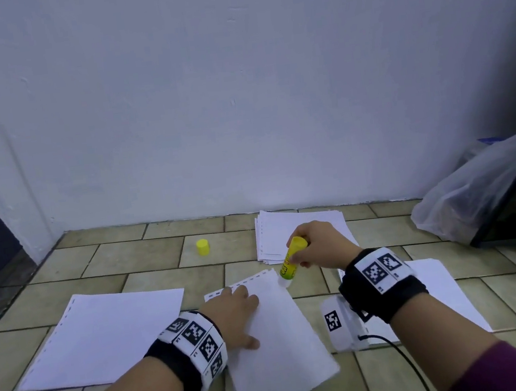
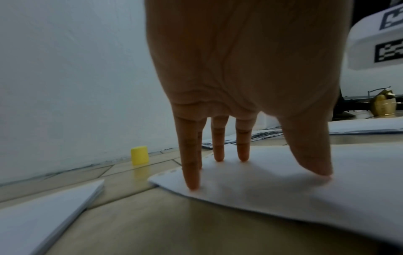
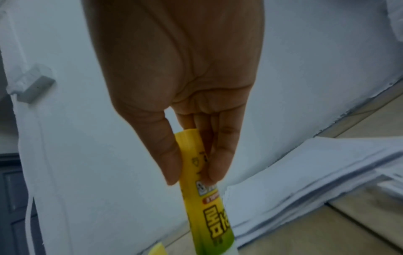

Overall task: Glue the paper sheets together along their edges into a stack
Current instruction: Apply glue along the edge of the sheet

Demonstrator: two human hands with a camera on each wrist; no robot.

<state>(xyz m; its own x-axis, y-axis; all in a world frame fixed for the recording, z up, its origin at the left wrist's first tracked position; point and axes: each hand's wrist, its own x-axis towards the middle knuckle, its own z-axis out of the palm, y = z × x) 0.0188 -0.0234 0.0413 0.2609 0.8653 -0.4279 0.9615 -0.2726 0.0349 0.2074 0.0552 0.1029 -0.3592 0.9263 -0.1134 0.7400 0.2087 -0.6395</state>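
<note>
The sheet [image 1: 276,332] being glued is lying on the tiled floor [image 1: 134,259], its perforated far edge towards the wall. The glue stick [image 1: 291,261] is tilting down with its tip at the sheet's far right corner. The right hand [image 1: 319,243] is pinching the tube between thumb and fingers. The left hand [image 1: 234,315] is pressing the sheet flat with straight, spread fingers.

Judgement: the stroke should run along the perforated edge with light, even pressure, while the left hand is keeping the sheet from creeping.

A paper pile [image 1: 290,230] is lying near the wall; the yellow cap [image 1: 203,247] is standing to its left. A translucent plastic bag [image 1: 464,196] is sitting at the right; its contents cannot be told.
</note>
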